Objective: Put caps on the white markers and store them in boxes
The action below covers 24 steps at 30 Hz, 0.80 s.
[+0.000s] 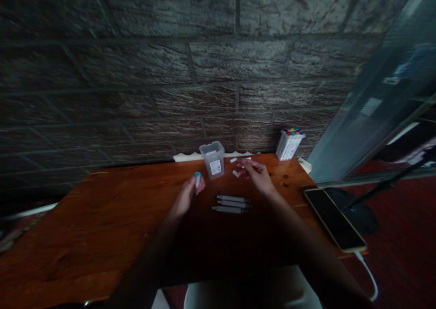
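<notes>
My left hand [188, 193] is closed around a marker [197, 181] with a teal end pointing up. To the right, my right hand [257, 173] has its fingers drawn together among small white pieces. What lies between its fingertips is too small to make out. One white piece [233, 160] and another white piece [235, 173] rest left of those fingers, and a third white piece [248, 158] shows just behind them. A clear plastic container [211, 160] with a label stands upright between my hands. Several grey marker barrels [231, 204] lie side by side in front of it.
A second container [289, 145], filled with colourful-topped markers, stands at the back right of the wooden table [119, 218]. A phone [335, 219] with a white cable lies at the right edge. A stone-block wall [163, 82] rises behind the table.
</notes>
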Each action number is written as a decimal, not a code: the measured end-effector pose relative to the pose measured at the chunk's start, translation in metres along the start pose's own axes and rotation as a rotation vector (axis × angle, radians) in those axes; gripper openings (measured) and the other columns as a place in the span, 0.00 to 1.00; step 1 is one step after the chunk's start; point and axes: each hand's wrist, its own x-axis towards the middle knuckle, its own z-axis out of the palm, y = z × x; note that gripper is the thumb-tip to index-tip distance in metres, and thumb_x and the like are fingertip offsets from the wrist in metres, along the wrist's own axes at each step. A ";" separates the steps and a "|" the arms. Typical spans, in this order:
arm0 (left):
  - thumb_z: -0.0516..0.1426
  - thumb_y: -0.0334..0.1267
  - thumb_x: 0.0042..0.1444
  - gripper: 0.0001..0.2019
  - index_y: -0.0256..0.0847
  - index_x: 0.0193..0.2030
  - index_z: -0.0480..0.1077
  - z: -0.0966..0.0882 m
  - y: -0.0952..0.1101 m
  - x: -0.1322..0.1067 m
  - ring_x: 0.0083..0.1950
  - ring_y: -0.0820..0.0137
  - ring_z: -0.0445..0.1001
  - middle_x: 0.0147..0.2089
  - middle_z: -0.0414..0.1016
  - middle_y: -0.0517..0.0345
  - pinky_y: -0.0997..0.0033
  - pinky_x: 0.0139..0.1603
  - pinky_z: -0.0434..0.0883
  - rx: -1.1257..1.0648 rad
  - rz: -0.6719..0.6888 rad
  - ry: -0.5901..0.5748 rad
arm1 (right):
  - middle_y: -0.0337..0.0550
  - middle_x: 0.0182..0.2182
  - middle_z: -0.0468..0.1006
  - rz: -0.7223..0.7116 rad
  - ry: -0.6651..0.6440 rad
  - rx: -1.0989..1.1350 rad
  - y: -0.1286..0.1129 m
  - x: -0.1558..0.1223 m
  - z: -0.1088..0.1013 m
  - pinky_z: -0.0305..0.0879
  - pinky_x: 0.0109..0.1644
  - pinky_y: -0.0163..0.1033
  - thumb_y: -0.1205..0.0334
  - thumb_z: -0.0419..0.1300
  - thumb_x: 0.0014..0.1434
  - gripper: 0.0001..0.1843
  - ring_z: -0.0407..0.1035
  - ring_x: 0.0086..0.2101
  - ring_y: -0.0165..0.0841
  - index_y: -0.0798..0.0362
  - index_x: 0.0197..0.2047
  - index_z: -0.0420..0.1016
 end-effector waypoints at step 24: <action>0.58 0.36 0.62 0.05 0.37 0.42 0.67 0.069 0.112 0.095 0.39 0.74 0.75 0.37 0.73 0.57 0.69 0.49 0.72 0.026 0.380 0.073 | 0.45 0.30 0.79 -0.342 0.175 -0.803 -0.001 0.013 -0.059 0.59 0.33 0.33 0.45 0.55 0.60 0.23 0.68 0.27 0.29 0.56 0.37 0.81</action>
